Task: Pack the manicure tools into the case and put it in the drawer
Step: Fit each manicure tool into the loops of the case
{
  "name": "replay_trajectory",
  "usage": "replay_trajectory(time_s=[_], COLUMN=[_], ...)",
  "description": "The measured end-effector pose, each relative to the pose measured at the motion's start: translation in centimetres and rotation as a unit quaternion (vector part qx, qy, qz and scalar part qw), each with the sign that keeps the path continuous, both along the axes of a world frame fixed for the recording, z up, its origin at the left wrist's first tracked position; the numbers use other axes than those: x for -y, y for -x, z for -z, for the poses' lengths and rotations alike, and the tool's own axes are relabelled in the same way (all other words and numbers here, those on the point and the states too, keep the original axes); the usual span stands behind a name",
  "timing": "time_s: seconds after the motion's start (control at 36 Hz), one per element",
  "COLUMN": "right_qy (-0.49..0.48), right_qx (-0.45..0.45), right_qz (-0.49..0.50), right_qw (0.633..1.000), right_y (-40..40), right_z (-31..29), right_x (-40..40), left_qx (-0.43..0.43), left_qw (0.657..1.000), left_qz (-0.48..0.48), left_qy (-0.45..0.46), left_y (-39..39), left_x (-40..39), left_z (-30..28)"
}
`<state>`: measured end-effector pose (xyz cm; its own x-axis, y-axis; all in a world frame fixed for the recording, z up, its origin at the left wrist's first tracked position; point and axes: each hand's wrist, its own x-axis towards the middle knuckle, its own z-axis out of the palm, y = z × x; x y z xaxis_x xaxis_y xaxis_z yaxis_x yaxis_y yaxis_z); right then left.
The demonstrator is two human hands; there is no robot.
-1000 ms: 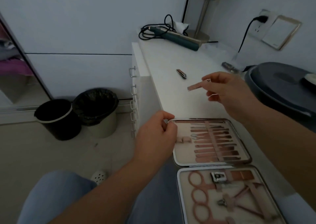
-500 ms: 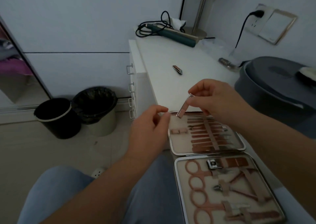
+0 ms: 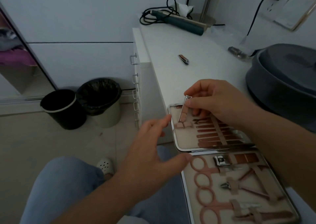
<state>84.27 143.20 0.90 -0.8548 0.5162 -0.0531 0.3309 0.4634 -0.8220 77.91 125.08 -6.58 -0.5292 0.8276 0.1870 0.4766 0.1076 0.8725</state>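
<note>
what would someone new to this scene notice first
The open manicure case at the near edge of the white dresser, its rose-gold tools strapped in rows, draws the eye first. Right above its far half, the right hand pinches a small nail clipper, tip down toward the empty loops, while the left hand hovers open by the case's left rim. Another clipper lies alone farther back.

Rose-gold tools [image 3: 220, 135] — beige-lined case [image 3: 176, 136], white desk [image 3: 171, 73].
</note>
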Motion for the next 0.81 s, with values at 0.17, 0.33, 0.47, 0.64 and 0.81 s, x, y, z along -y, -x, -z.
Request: replay_trajectory(time_s=[0.17,0.33,0.47,0.64,0.81], right_qy=[-0.010,-0.057,-0.048,-0.134,-0.107], right_qx=[0.021,0.053,0.076,0.109,0.073], right_qz=[0.001,-0.029,-0.021,-0.053,-0.030], right_qw=[1.000,0.997,0.996,0.984,0.991], right_y=[1.0,1.4,1.6,1.9,1.5], right_z=[-0.4,-0.6,-1.0,-1.7,-1.3], right_x=[0.0,0.0,-0.8,-0.8,-0.6], left_qx=[-0.016,-0.037,-0.035,-0.049,-0.072], left_qw=[1.000,0.999,0.998,0.998,0.996], left_qz=[-0.010,-0.028,-0.044,-0.047,-0.049], left_qy=[-0.006,-0.012,-0.019,-0.019,-0.013], left_y=[0.0,0.1,0.1,0.3,0.2], left_x=[-0.6,-1.0,-1.5,-1.6,-1.5], left_z=[0.0,-0.1,-0.3,-0.6,-0.6])
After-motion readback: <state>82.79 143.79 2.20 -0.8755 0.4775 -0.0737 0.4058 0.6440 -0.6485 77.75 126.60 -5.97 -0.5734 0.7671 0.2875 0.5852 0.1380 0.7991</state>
